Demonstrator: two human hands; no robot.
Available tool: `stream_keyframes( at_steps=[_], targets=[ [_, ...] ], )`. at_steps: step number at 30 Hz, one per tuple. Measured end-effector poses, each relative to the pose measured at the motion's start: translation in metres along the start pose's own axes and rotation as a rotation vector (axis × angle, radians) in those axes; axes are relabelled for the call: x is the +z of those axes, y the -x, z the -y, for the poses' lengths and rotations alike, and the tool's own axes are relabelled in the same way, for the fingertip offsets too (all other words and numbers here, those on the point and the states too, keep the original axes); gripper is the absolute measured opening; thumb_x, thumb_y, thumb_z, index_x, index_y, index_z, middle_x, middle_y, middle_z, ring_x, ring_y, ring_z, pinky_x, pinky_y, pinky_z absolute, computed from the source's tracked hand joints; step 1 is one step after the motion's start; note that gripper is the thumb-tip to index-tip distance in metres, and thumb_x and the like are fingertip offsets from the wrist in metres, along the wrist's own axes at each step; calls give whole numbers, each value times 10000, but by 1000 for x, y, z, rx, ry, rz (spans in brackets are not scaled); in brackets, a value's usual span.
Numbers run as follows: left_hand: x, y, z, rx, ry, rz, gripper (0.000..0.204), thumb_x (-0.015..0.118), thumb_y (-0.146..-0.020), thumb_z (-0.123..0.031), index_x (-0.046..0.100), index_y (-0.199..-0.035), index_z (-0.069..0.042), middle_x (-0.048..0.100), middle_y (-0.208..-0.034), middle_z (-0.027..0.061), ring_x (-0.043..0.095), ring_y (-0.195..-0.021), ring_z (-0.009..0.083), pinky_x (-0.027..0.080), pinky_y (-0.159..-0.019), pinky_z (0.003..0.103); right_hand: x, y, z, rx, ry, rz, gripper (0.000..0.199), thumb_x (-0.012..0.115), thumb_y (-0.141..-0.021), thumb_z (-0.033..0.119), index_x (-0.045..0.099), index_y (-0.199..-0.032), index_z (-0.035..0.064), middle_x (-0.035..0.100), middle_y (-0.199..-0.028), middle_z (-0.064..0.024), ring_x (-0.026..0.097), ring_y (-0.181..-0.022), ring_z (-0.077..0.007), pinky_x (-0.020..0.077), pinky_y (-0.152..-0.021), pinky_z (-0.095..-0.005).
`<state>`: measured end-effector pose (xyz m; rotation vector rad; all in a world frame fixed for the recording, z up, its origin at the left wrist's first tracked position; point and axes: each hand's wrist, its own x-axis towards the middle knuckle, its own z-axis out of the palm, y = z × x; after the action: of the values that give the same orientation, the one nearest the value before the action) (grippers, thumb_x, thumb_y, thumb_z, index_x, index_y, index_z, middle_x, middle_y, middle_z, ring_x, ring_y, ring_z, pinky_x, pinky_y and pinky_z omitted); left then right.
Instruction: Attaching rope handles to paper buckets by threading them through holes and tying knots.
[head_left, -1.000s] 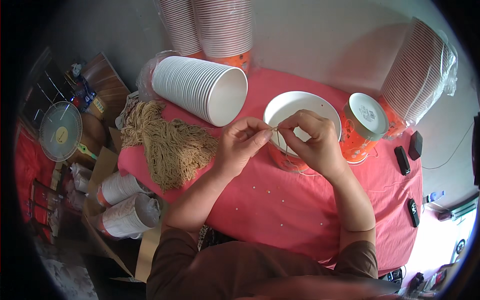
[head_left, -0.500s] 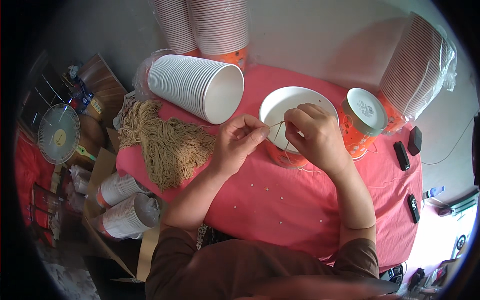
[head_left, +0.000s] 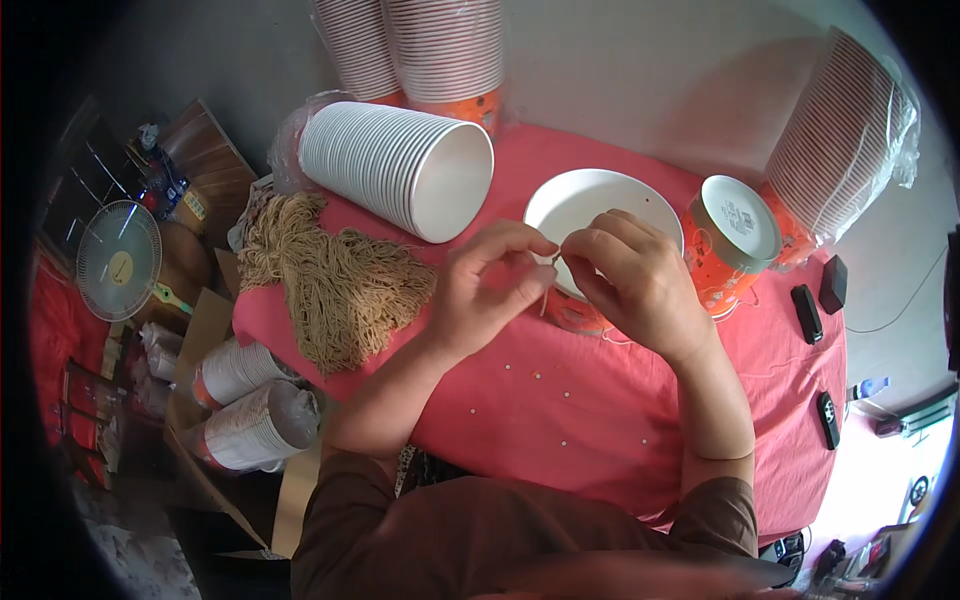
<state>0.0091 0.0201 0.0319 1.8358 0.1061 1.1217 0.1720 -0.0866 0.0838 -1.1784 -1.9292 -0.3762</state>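
My left hand [head_left: 488,290] and my right hand [head_left: 640,285] meet at the fingertips over the near rim of a white paper bucket [head_left: 575,190]. Between them is a thin tan string [head_left: 545,300], its end hanging down in front of the bucket. My right thumb and forefinger pinch it. My left forefinger and thumb curve around it with a small gap between their tips; the exact contact is too small to see. A tangled bundle of tan strings [head_left: 350,295] lies left of my left hand. Right of my right hand stands an upside-down orange bucket [head_left: 715,265] with string at its side.
A nested stack of white buckets [head_left: 380,165] lies on the pink tablecloth [head_left: 520,465]. Taller wrapped stacks [head_left: 445,60] stand behind, another wrapped stack [head_left: 835,140] at the right. Black objects [head_left: 805,313] sit near the right edge. A carton [head_left: 205,450] is lower left.
The string stretched between my fingertips is no longer spread out; my hands have drawn closer together. My left thumb and forefinger have parted a little.
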Motion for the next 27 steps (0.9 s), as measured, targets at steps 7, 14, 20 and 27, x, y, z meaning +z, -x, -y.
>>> stream_keyframes(
  at_steps=[7, 14, 20, 27],
  targets=[
    [1, 3, -1, -165, 187, 0, 102, 656, -914, -43, 651, -1007, -2, 669, -941, 28, 610, -872, 77, 487, -786, 230, -1, 3, -3, 128, -133, 40, 171, 709, -741, -21, 629, -886, 21, 612, -755, -98, 614, -691, -272, 489, -622, -381],
    [-1, 4, -1, -208, 292, 4, 95, 635, -942, -60, 647, -1016, -1, 656, -925, 13, 599, -842, 60, 486, -752, 217, -1, 1, -3, 119, -111, 64, 136, 702, -750, -6, 621, -854, 26, 622, -741, -107, 619, -703, -285, 482, -650, -379],
    [0, 3, -4, -174, 279, 16, 51, 630, -922, -33, 644, -956, 2, 636, -884, 19, 590, -810, 71, 472, -733, 216, 0, 1, -2, 20, -43, -35, 136, 691, -737, 30, 621, -852, 44, 611, -742, -92, 622, -694, -291, 500, -657, -404],
    [-2, -2, 4, 86, -146, 1, 89, 704, -806, -7, 662, -880, -31, 634, -916, 64, 605, -884, 190, 479, -802, 315, -14, -4, -5, -110, 114, -209, 205, 695, -697, -32, 614, -871, 41, 606, -746, -85, 628, -695, -282, 497, -635, -385]
  ],
)
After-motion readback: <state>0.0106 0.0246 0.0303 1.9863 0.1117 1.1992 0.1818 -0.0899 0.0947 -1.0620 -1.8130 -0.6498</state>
